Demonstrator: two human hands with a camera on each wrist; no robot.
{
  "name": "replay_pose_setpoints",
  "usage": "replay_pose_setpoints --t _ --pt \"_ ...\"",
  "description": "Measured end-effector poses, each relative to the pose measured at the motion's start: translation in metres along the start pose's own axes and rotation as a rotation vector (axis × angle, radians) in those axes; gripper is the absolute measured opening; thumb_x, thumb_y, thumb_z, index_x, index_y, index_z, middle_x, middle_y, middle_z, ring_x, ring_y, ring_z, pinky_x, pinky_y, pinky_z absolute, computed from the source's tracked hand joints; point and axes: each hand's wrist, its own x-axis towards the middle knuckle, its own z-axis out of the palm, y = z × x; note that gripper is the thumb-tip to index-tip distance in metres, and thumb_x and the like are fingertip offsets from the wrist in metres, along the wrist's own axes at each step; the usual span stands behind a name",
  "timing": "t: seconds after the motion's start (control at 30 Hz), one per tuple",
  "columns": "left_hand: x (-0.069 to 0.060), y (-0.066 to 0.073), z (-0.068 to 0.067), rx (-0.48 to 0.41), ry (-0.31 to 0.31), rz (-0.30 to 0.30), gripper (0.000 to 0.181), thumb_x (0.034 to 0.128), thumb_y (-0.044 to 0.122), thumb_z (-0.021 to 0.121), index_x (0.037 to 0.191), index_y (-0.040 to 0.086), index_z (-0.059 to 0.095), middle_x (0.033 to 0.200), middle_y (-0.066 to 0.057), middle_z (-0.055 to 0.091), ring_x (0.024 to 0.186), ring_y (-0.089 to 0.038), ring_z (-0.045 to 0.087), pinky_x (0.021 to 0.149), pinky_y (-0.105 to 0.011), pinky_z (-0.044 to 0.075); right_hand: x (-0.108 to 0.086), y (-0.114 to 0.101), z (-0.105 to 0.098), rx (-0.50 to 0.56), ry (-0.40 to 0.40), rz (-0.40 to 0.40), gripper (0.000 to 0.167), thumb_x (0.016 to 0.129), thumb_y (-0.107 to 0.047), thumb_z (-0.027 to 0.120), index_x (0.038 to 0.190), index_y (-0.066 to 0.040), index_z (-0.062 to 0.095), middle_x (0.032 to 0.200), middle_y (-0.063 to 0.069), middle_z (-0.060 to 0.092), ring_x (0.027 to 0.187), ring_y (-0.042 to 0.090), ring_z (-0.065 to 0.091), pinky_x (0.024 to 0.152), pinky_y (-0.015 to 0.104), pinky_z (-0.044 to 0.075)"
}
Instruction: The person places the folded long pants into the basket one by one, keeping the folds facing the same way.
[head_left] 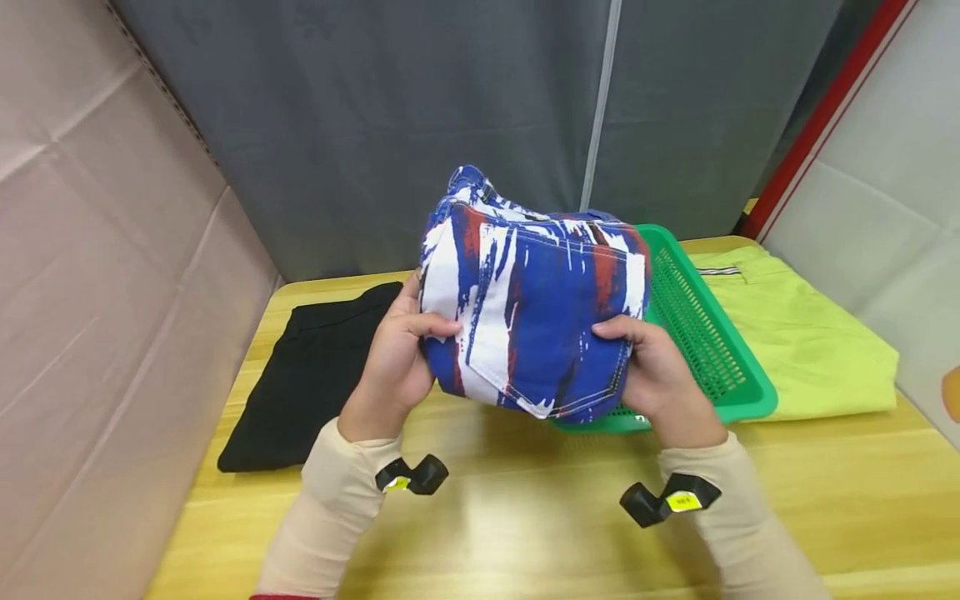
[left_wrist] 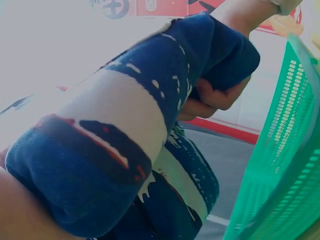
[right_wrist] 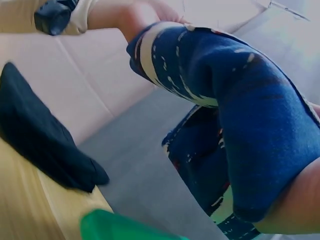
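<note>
Folded blue, white and red patterned pants [head_left: 555,308] with a stitched back pocket are held up above the table between both hands. At their left edge my left hand [head_left: 397,350] grips the cloth, thumb on the near face and fingers behind. My right hand [head_left: 660,367] grips the right edge the same way. From below, the left wrist view shows the folded underside of the pants [left_wrist: 125,135], with the other hand's fingers [left_wrist: 215,100] curled under the cloth. The right wrist view shows the pants [right_wrist: 260,125] bulging between the hands.
A green plastic basket [head_left: 757,392] stands behind and right of the pants, partly hidden by them. Folded black cloth [head_left: 300,383] lies at the left of the wooden table [head_left: 510,517]. Folded yellow-green cloth [head_left: 810,342] lies at the right, beside the basket. A grey curtain [head_left: 390,125] hangs behind.
</note>
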Motion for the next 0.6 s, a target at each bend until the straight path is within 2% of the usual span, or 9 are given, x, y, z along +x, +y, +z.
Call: replay_pose_setpoints --t 0.17,0.3,0.47,0.6 --pt "0.011 -0.011 0.003 -0.047 -0.005 -0.064 0.061 0.0811 -0.021 0.038 0.126 0.019 0.045 0.115 0.001 0.056 0.102 -0.013 0.057 0.086 -0.022 0.051 -0.004 -0.017 -0.014 -0.123 0.005 -0.015 0.040 0.095 -0.002 0.044 0.131 -0.015 0.032 0.120 -0.001 0.056 0.107 0.015 0.060 0.093 0.032 0.052" --pt "0.021 -0.019 0.006 -0.078 0.003 -0.108 0.063 0.0825 -0.020 0.040 0.131 0.019 0.043 0.118 -0.001 0.054 0.104 -0.015 0.056 0.087 -0.023 0.051 -0.006 -0.029 -0.024 -0.165 -0.009 -0.024 0.040 0.096 -0.002 0.044 0.132 -0.015 0.033 0.120 -0.001 0.059 0.107 0.016 0.062 0.092 0.034 0.053" --pt "0.031 -0.028 0.011 -0.112 0.023 -0.124 0.058 0.0827 -0.020 0.041 0.125 0.019 0.047 0.119 -0.002 0.055 0.105 -0.017 0.056 0.088 -0.023 0.050 -0.006 -0.043 -0.034 -0.207 0.014 0.016 0.043 0.096 -0.004 0.047 0.134 -0.017 0.031 0.119 -0.001 0.061 0.106 0.017 0.064 0.091 0.034 0.054" --pt "0.041 -0.036 0.015 -0.133 0.036 -0.130 0.056 0.0822 -0.021 0.040 0.121 0.019 0.047 0.117 -0.002 0.056 0.104 -0.018 0.055 0.088 -0.023 0.049 -0.007 -0.058 -0.041 -0.291 0.028 0.048 0.044 0.097 -0.007 0.049 0.135 -0.018 0.031 0.118 -0.001 0.063 0.104 0.017 0.065 0.089 0.036 0.055"
